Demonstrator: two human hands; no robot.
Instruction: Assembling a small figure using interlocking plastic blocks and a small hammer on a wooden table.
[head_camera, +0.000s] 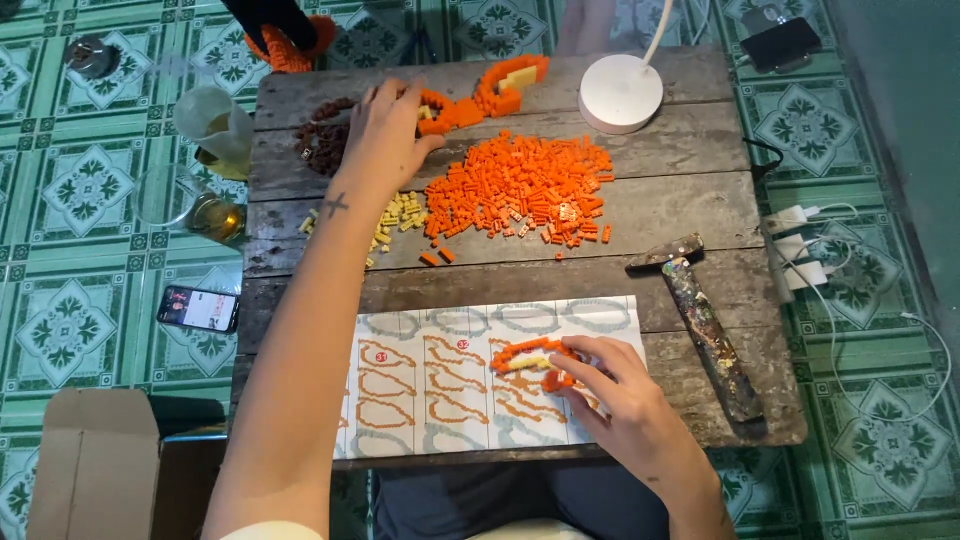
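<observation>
Two bare hands work over a weathered wooden tabletop set on a green patterned tile floor. Far left on the floor lie a cardboard box, a phone with its screen lit, and two clear glass vessels, a pitcher and a glass holding amber liquid. At the tabletop's left rear sits a small heap of brown bricks. The left hand stretches far forward, palm down, fingers spread and loosely curled beside that heap; whether it pinches a brick cannot be told from this angle. Just below its wrist lie a few pale yellow bricks. Right of them spreads a large pile of orange bricks, and behind it a partly built orange and yellow piece. Nearer the person, a printed instruction sheet with orange outline drawings lies flat at the front edge. On its right half rests a small curved orange assembly, which the right hand grips at its right end, fingertips closed on the bricks. Behind stands the round white base of a lamp. A paint-spattered hammer lies to the right of the sheet, and white chargers with cables sit at the right edge.
</observation>
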